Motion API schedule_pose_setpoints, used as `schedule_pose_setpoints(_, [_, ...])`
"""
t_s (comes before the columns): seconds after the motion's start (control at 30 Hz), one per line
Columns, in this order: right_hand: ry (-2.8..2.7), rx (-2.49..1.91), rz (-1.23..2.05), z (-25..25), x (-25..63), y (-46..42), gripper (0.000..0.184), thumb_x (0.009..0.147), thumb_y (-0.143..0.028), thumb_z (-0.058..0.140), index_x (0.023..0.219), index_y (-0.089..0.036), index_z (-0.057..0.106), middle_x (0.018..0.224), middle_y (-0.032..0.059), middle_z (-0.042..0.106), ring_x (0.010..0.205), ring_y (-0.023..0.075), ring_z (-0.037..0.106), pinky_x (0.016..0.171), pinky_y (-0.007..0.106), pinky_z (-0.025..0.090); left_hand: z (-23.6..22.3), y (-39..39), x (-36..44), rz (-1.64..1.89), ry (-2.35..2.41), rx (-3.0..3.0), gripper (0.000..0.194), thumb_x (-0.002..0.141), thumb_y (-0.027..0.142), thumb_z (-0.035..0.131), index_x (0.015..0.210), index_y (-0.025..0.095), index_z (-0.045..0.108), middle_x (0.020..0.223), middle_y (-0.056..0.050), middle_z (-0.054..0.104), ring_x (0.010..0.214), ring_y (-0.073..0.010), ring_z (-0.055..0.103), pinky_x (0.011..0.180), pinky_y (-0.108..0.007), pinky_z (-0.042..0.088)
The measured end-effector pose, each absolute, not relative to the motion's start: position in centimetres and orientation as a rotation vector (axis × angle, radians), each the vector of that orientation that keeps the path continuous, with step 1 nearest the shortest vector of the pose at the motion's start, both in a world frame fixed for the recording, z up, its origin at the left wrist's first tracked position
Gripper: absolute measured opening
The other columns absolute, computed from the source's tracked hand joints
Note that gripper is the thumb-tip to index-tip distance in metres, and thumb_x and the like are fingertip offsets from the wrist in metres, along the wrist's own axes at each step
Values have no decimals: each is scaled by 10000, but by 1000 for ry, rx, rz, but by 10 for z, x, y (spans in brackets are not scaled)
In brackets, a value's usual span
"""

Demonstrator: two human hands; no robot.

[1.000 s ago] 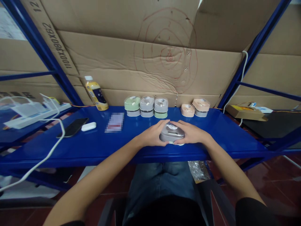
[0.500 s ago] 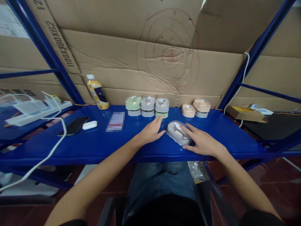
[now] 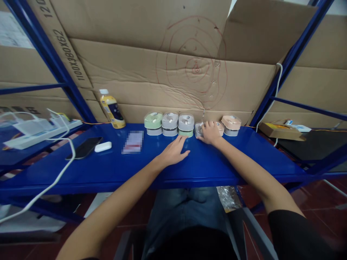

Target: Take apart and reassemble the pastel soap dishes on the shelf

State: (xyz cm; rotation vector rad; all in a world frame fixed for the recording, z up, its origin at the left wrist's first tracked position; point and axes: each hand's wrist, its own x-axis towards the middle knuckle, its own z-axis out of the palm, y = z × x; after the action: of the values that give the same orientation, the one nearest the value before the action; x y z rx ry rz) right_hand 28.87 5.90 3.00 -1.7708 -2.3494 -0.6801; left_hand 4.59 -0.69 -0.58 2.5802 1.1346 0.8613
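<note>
My right hand [image 3: 210, 133] is at the back of the blue table, its fingers over a small grey lidded container [image 3: 199, 130] in clear plastic wrap, partly hidden by the hand. A pink container [image 3: 220, 129] shows just behind its fingers. My left hand [image 3: 175, 151] hovers or rests near the middle of the table, fingers stretched and thumb apart, holding nothing. Its fingertips point at a stack with a grey top and green bottom [image 3: 186, 124]. Left of that stand a grey stack [image 3: 170, 124] and a green-topped stack [image 3: 153, 124]. A pink-topped stack [image 3: 231, 125] is at the right.
A yellow drink bottle [image 3: 112, 110] stands at the back left. A blurred-out packet [image 3: 132, 142], a white earbud case [image 3: 103, 146] and a dark phone [image 3: 84, 148] lie on the left. A white cable [image 3: 66, 164] crosses the table's left side. Cardboard [image 3: 130, 72] backs the table.
My right hand has carried the grey container from the front middle to the back row, setting it beside the pink one. My left hand stays almost in place.
</note>
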Motion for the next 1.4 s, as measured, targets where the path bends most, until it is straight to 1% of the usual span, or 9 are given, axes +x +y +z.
schedule_pose_setpoints(0.27, [-2175,-1868,-645,24,293,83,976,892,-635,631,1521,80,413,1576,388,419,1523,503,312,1253,607,154,-3,-7,47,816,1168,2587,625,952,383,613,1516,206,412,1441,-166,533,1219,-343,665,1080,-523,534])
schedule_pose_setpoints(0.37, [-2198,-1743,-532,38,285,74,1040,864,-618,696,1577,51,339,1616,361,376,1540,470,317,1249,535,245,-3,-6,48,827,1178,2600,621,950,376,617,1510,196,420,1417,-168,547,1192,-340,675,1062,-516,543])
schedule_pose_setpoints(0.47, [-2193,-1625,-414,51,260,67,1008,889,-683,651,1633,-100,301,1599,297,423,1465,447,446,1163,527,382,-3,-5,48,806,1205,2612,600,949,359,620,1495,196,436,1393,-165,559,1188,-337,676,1048,-513,550])
schedule_pose_setpoints(0.53, [-2137,-1667,-352,54,237,66,997,875,-761,624,1626,-177,327,1527,271,497,1357,446,550,1091,534,441,-3,-4,48,782,1230,2614,569,945,341,624,1471,199,458,1396,-163,557,1194,-334,675,1050,-511,552])
schedule_pose_setpoints(0.63, [-2028,-1775,-295,50,205,69,961,866,-790,618,1565,-163,413,1393,272,580,1251,425,620,1031,506,479,-3,-4,47,755,1256,2615,532,942,328,631,1435,196,482,1392,-163,557,1186,-330,678,1050,-514,554])
schedule_pose_setpoints(0.83, [-1904,-1743,-185,44,199,72,723,892,-593,693,1460,-169,557,1351,243,621,1202,388,658,1009,474,519,-5,-1,44,845,1263,2613,475,945,325,624,1388,195,512,1337,-156,590,1174,-332,671,1048,-531,546])
schedule_pose_setpoints(1.03, [-1719,-1434,131,64,257,53,731,864,-558,711,1481,-187,581,1358,163,695,1272,355,644,1099,501,496,-6,10,41,1313,1261,2354,419,922,346,669,1293,191,552,1242,-133,649,1088,-284,686,996,-484,567])
schedule_pose_setpoints(1.23, [-2033,-973,703,61,316,22,620,818,-484,769,1382,-241,682,1379,80,701,1261,327,646,1128,522,482,-3,23,36,1385,990,1760,595,924,492,701,1377,173,483,1366,-199,632,1232,-293,673,1086,-510,530])
schedule_pose_setpoints(1.4, [-2291,-725,1188,38,321,21,759,749,-415,865,1452,-269,619,1438,74,663,1297,289,636,1106,487,525,-5,21,28,973,863,1722,1025,678,401,934,1521,211,383,1450,-219,594,1336,-376,617,1024,-548,576])
